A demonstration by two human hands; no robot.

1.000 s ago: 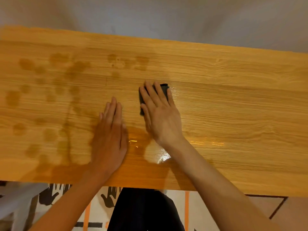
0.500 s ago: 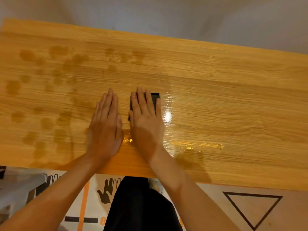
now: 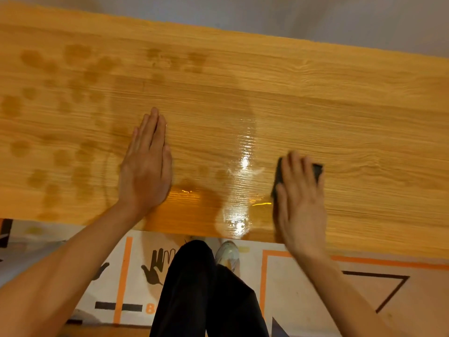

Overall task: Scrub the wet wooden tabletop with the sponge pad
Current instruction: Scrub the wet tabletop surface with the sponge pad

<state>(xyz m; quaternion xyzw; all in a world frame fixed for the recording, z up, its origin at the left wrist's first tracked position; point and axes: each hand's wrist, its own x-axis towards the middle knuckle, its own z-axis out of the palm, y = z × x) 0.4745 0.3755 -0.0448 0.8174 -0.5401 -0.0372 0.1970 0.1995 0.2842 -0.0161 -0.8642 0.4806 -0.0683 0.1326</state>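
Observation:
The wooden tabletop [image 3: 315, 98] fills the upper view, with a glossy wet patch [image 3: 243, 166] near its front edge and dark damp blotches on its left half. My right hand [image 3: 300, 203] lies flat on the dark sponge pad [image 3: 317, 171], pressing it to the wood right of the wet patch; only the pad's edges show past my fingers. My left hand [image 3: 147, 166] rests flat on the table, fingers together, holding nothing, left of the wet patch.
The table's front edge [image 3: 194, 231] runs just under my wrists. Below it are my dark trouser legs [image 3: 201, 288], a pale shoe [image 3: 228, 254] and a floor mat [image 3: 136, 268] printed with orange lines, hand shapes and a triangle. A grey wall lies beyond the far edge.
My right hand has slid the sponge pad from beside my left hand far to the right and nearer the front edge. My left hand has stayed flat in about the same spot.

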